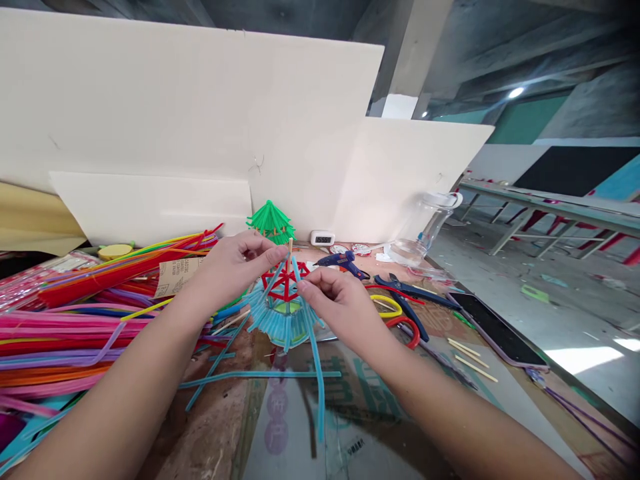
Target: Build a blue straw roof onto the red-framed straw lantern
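- Both hands are up at a small straw model (284,303) standing on the table (235,427), centre of the view.
- Left hand (235,263) has its fingers drawn together, pinching the wooden stick (289,250) that pokes out of the model's top.
- Right hand (336,300) has thumb and forefinger pressed together on a long blue straw (316,353), just beside the red frame (284,280).
- That straw leans against the top and runs down toward the camera.
- Blue fringe skirts the model's base.
- Behind it stands a green straw tree (271,222).
- A heap of coloured straws (75,313) lies to the left.
- To the right: glue gun (345,263), pliers (407,293), phone (495,328), plastic jar (423,227).
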The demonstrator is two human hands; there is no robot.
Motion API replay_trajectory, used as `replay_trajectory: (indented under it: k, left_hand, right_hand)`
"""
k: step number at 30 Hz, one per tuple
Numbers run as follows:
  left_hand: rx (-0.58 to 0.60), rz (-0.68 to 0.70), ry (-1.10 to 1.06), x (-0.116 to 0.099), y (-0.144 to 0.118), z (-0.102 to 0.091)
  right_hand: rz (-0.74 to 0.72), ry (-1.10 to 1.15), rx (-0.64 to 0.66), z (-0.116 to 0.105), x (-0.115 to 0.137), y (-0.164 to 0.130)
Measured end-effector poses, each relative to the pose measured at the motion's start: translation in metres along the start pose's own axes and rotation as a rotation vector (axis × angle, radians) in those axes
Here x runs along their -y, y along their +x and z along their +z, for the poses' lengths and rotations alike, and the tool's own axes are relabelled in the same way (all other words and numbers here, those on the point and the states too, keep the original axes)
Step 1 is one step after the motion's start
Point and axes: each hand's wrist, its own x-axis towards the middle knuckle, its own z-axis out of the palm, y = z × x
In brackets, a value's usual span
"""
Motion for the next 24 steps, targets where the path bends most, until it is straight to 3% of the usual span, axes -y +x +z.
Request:
replay_trajectory:
  k: [12, 16, 24]
  left_hand:
    - [0.182, -0.014, 0.124, -0.01, -0.0062, 0.0]
    - [0.158, -0.012, 0.137, -0.0093, -0.0062, 0.0014]
    - [0.068, -0.044, 0.124, -0.0073, -0.0043, 0.0067]
  right_hand:
    - [-0.044, -0.094, 0.007, 0.0027, -0.0029, -0.0017]
    - [-0.025, -0.196, 0.008, 0.0032, 0.0006, -0.0033]
    - [0.044, -0.185, 0.158, 0.0048, -0.004, -0.005]
